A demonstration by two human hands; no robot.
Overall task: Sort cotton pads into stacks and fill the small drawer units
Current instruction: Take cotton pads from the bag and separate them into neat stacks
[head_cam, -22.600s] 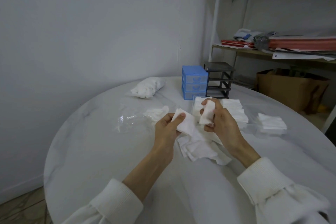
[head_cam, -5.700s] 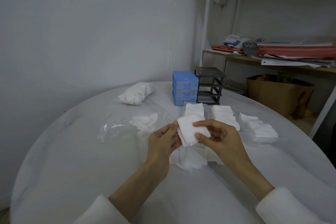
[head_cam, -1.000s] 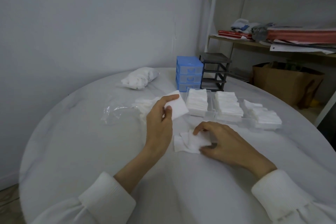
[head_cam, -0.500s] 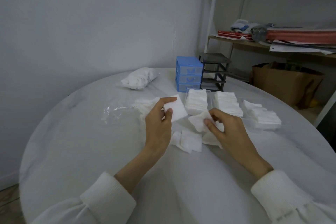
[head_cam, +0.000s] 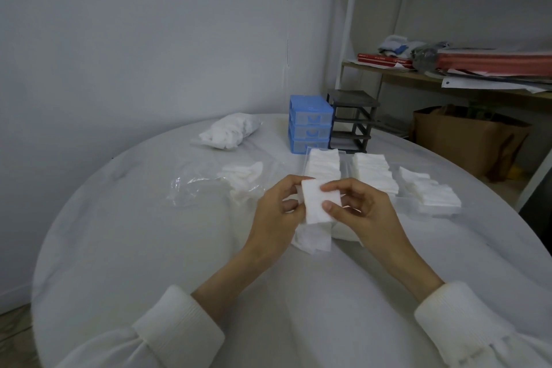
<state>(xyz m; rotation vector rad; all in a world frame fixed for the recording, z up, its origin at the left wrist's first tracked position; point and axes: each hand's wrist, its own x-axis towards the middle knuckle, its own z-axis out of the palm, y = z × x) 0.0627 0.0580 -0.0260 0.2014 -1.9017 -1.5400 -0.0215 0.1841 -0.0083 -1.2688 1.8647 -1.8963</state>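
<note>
Holding a small stack of square white cotton pads [head_cam: 318, 203] above the round white tabletop [head_cam: 125, 248], both hands work at centre frame. Left hand [head_cam: 276, 215] grips the stack's left edge, fingers curled behind it. Right hand [head_cam: 363, 212] pinches the right edge, thumb and forefinger on the front face. Loose white pads [head_cam: 313, 240] lie on the tabletop directly beneath the hands. Beyond: three squared rows of stacked white pads [head_cam: 372, 172] in clear trays, side by side. Behind those, a blue plastic three-drawer unit [head_cam: 310, 124] stands touching a dark grey drawer frame [head_cam: 352, 119]. To the left, a crumpled clear plastic bag [head_cam: 191, 188] and a sealed bag of white pads [head_cam: 228, 134].
</note>
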